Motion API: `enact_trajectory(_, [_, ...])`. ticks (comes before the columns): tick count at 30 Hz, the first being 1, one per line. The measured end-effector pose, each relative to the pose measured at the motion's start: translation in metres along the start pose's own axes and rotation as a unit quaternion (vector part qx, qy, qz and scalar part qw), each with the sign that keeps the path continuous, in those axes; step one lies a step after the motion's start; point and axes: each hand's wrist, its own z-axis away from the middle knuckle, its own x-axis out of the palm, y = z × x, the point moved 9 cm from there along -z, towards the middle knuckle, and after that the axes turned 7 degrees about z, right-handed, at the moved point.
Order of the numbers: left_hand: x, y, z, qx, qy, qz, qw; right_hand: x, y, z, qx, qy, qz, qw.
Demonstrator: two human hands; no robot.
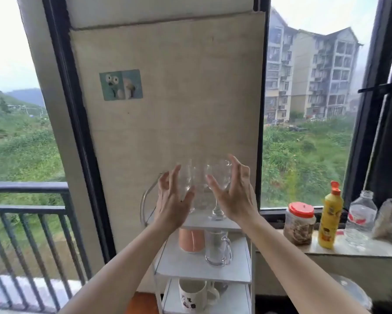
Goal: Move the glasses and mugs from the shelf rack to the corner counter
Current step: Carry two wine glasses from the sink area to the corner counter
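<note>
A white shelf rack (204,271) stands against a beige panel. On its top shelf are clear glasses: a stemmed wine glass (220,177) on the right and a clear glass (188,177) on the left, with another between them. My left hand (172,200) is spread open just in front of the left glass. My right hand (233,193) is spread open beside the wine glass; neither hand grips anything. The middle shelf holds an orange cup (191,241) and a clear glass mug (217,248). A white printed mug (195,295) sits on the lower shelf.
A stone window ledge (349,248) runs to the right with a red-lidded jar (300,223), a yellow bottle (329,218), a clear plastic bottle (360,218) and a blurred object beyond. A dark balcony railing (27,209) is on the left.
</note>
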Motion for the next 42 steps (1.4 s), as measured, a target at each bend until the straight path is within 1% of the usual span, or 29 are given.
enact_trajectory(2, [0.003, 0.001, -0.004, -0.014, 0.019, 0.033, 0.999, 0.004, 0.002, -0.005, 0.001, 0.001, 0.012, 1.0])
enact_trajectory(5, [0.009, 0.002, -0.005, -0.007, 0.041, 0.08, 0.996, 0.01, 0.003, -0.004, -0.008, -0.005, 0.029, 1.0])
enact_trajectory(12, [-0.009, 0.008, 0.009, 0.011, 0.084, 0.136, 0.987, 0.005, -0.006, -0.001, -0.041, -0.005, -0.03, 0.999])
enact_trajectory(16, [-0.05, 0.017, 0.028, 0.043, 0.108, 0.13, 0.985, -0.019, -0.023, 0.011, -0.046, 0.043, -0.064, 0.996])
enact_trajectory(19, [-0.089, 0.044, 0.051, 0.072, 0.123, 0.144, 0.979, -0.048, -0.046, 0.028, -0.05, 0.087, -0.074, 0.992])
enact_trajectory(24, [-0.129, 0.084, 0.121, 0.118, 0.129, 0.196, 0.965, -0.092, -0.069, 0.086, -0.056, 0.127, -0.075, 0.987])
enact_trajectory(26, [-0.127, 0.087, 0.154, 0.113, 0.116, 0.216, 0.963, -0.109, -0.068, 0.118, -0.049, 0.135, -0.054, 0.988])
enact_trajectory(28, [-0.113, 0.086, 0.185, 0.096, 0.087, 0.241, 0.962, -0.126, -0.059, 0.154, -0.037, 0.136, -0.035, 0.989])
enact_trajectory(33, [-0.057, 0.108, 0.256, 0.085, 0.0, 0.283, 0.955, -0.192, -0.024, 0.247, 0.014, 0.129, 0.032, 0.991])
enact_trajectory(36, [-0.024, 0.147, 0.284, 0.074, -0.042, 0.302, 0.949, -0.254, -0.004, 0.287, 0.066, 0.137, 0.065, 0.986])
enact_trajectory(42, [0.031, 0.274, 0.338, 0.137, -0.101, 0.349, 0.922, -0.404, 0.019, 0.357, 0.097, 0.23, 0.116, 0.961])
